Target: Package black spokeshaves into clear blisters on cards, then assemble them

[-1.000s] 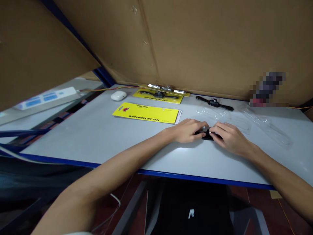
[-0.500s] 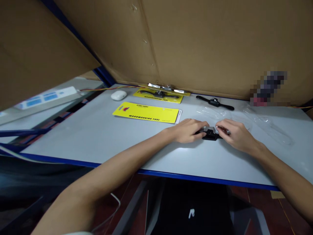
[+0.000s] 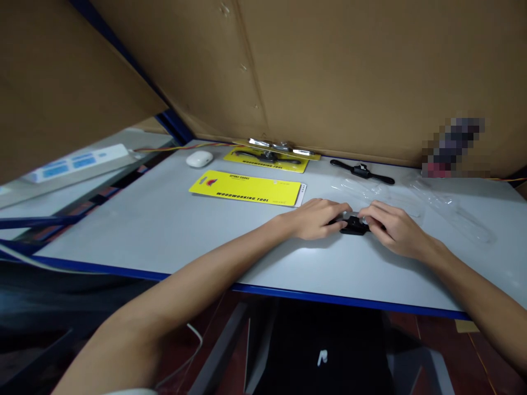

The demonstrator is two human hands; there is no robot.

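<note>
A black spokeshave (image 3: pixel 353 226) lies near the middle right of the table, with a grey blade piece (image 3: pixel 349 215) on its body. My left hand (image 3: pixel 319 218) is closed round its left handle, thumb and forefinger against the body. At the blade's right end, my right hand (image 3: pixel 393 227) has its thumb and fingers pinched together. Something small and pale shows at those fingertips, too little of it to name. The right handle is mostly covered by my right hand.
Behind my hands lie a second spokeshave (image 3: pixel 362 171) and clear plastic packaging (image 3: pixel 448 206). A yellow card (image 3: pixel 247 188) is to the left; behind it, another spokeshave (image 3: pixel 269 157) rests on a yellow card. A white earbud case (image 3: pixel 200 159) sits back left. A cardboard wall (image 3: pixel 329 82) rises behind.
My right hand has moved slightly left, its fingertips now against the blade and body of the spokeshave. The left hand keeps its hold in the same place.
</note>
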